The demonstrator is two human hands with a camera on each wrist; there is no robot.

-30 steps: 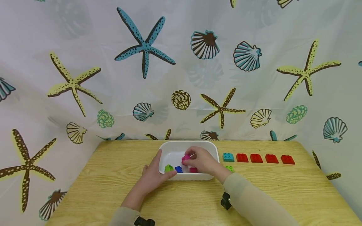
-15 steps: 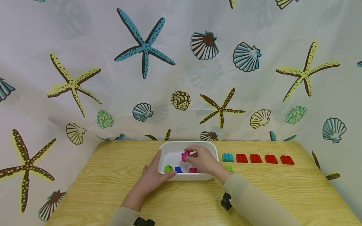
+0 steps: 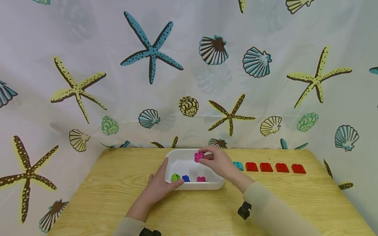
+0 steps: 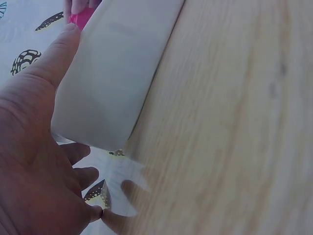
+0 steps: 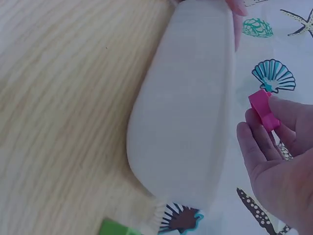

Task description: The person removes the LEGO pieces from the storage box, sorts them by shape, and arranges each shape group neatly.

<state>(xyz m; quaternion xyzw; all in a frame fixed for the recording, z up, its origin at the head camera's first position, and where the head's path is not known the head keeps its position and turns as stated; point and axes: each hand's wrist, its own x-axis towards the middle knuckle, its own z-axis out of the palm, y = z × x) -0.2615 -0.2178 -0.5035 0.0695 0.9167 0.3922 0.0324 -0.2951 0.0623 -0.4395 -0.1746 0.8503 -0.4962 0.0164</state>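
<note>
My right hand pinches a pink toy building brick between thumb and fingers, raised over the back right part of a white plastic bin. The same brick shows in the right wrist view, beside the bin's rim. My left hand rests against the bin's left end, its fingers straight along the side and its thumb reaching over the front rim. Inside the bin, near the front wall, lie a lime green brick, a blue brick and another pink brick.
Right of the bin, a row on the wooden table holds a light blue brick, partly behind my right hand, and several red bricks. A green brick lies near the bin's right end. A patterned curtain hangs behind.
My right hand has lifted the pink brick from low in the bin, up and slightly right. The left hand keeps its place at the bin.
</note>
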